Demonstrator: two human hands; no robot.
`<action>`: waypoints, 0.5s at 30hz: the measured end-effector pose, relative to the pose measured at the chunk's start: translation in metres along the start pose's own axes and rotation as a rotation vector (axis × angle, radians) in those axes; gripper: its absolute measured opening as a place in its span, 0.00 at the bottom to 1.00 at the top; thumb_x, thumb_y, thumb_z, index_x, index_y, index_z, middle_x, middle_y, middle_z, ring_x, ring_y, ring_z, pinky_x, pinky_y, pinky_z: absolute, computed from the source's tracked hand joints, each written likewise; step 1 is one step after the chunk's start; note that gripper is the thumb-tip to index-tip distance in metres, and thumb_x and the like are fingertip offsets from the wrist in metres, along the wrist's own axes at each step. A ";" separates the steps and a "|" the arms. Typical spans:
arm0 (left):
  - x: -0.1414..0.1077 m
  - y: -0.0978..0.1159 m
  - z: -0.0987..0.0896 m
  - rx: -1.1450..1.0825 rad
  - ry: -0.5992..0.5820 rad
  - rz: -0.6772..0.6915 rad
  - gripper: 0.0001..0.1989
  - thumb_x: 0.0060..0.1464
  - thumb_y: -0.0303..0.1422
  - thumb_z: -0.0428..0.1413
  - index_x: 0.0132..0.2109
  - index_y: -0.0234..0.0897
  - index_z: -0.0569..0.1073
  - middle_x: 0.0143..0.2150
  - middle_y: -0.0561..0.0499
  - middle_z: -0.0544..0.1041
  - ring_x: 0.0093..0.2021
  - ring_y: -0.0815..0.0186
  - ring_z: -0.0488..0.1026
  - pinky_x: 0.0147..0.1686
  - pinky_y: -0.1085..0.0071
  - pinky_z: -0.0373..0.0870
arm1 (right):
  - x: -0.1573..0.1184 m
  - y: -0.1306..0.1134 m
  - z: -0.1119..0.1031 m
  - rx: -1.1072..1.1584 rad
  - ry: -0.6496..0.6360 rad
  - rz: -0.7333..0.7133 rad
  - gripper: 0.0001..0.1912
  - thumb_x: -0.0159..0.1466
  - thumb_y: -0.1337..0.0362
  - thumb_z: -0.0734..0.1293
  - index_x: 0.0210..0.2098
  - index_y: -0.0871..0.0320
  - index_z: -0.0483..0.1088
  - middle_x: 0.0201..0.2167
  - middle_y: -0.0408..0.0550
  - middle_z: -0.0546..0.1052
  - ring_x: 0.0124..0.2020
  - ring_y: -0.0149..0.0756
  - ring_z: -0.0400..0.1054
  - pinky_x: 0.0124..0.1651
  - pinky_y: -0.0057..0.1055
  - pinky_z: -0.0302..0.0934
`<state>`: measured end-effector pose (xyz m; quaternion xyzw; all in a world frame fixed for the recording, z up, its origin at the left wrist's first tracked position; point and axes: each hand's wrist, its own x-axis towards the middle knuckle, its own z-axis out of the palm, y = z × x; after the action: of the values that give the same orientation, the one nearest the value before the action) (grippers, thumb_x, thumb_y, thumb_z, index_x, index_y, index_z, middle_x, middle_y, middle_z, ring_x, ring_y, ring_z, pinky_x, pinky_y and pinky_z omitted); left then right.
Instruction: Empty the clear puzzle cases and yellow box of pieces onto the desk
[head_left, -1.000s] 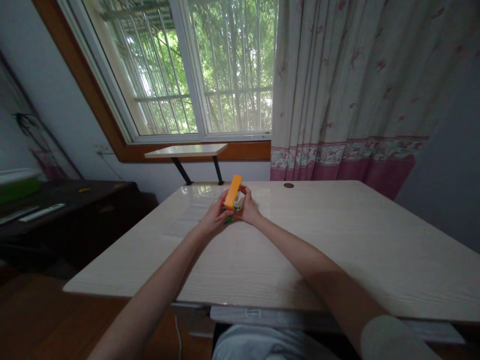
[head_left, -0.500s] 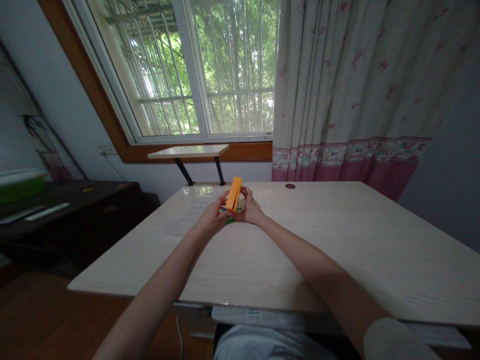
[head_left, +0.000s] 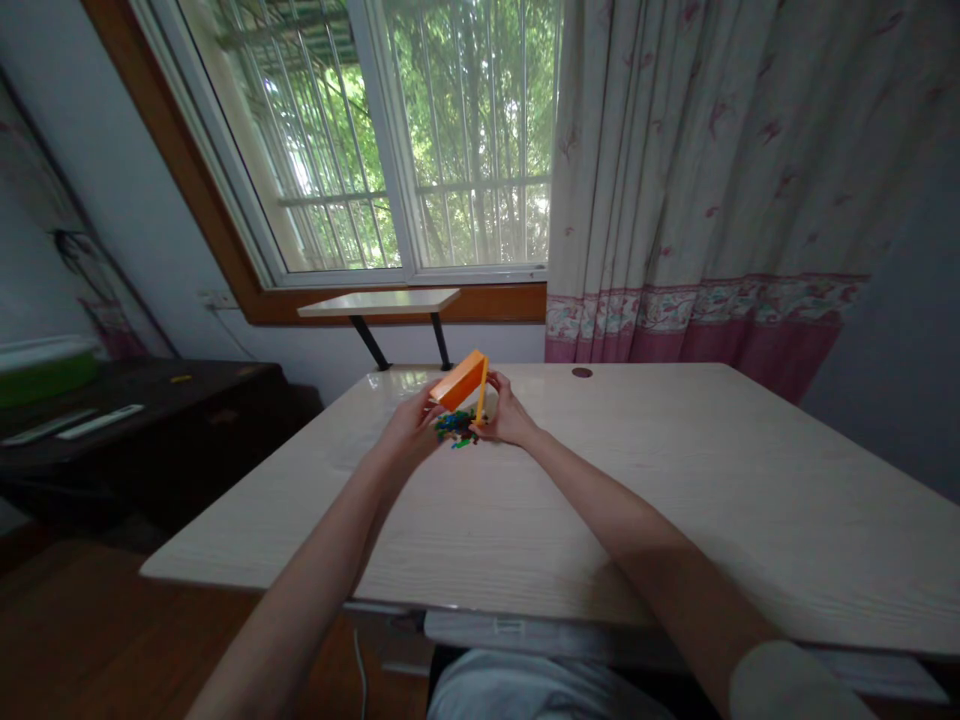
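Note:
An orange box [head_left: 459,380] hangs over the desk between my hands, its two halves spread apart at an angle and joined near the top. My left hand [head_left: 414,415] grips the wider half from the left. The thinner, upright half is held by my right hand [head_left: 510,412] on the right side. Below the box, a small heap of colourful pieces [head_left: 457,427], mostly blue and green, lies on the desk; part of it is hidden by my fingers.
Beneath the hands is a pale wooden desk [head_left: 570,520]. A clear plastic sheet [head_left: 356,440] lies left of the heap. A small raised shelf [head_left: 382,302] stands at the back edge. On the far left, a dark table [head_left: 180,410] holds a green container [head_left: 49,370].
The orange box was nearly closed and has opened, its wider half swinging to the left with my left hand. More of the colourful heap shows beneath it.

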<state>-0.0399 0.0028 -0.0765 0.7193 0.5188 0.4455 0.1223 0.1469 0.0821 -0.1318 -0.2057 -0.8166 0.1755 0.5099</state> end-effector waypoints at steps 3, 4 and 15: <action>0.004 -0.016 -0.005 0.128 0.002 0.044 0.23 0.52 0.40 0.48 0.54 0.36 0.61 0.38 0.47 0.75 0.35 0.62 0.73 0.33 0.69 0.69 | 0.000 -0.001 -0.001 -0.006 -0.011 -0.006 0.54 0.42 0.62 0.72 0.58 0.59 0.35 0.57 0.59 0.54 0.57 0.43 0.53 0.56 0.40 0.53; 0.005 -0.021 -0.007 0.151 0.016 0.049 0.23 0.53 0.41 0.47 0.55 0.36 0.60 0.39 0.47 0.75 0.36 0.62 0.73 0.34 0.69 0.69 | 0.000 -0.002 -0.002 -0.004 -0.018 -0.010 0.54 0.42 0.62 0.72 0.58 0.59 0.35 0.57 0.59 0.54 0.57 0.43 0.53 0.56 0.40 0.52; 0.008 -0.027 -0.009 0.166 0.164 0.041 0.19 0.55 0.42 0.43 0.49 0.34 0.61 0.43 0.43 0.74 0.41 0.59 0.71 0.37 0.67 0.68 | 0.007 -0.018 -0.012 0.037 -0.041 -0.031 0.53 0.41 0.66 0.72 0.59 0.57 0.38 0.57 0.56 0.55 0.57 0.43 0.52 0.58 0.39 0.48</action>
<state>-0.0633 0.0191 -0.0847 0.6985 0.5473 0.4608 0.0105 0.1523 0.0712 -0.1130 -0.1801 -0.8266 0.1868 0.4994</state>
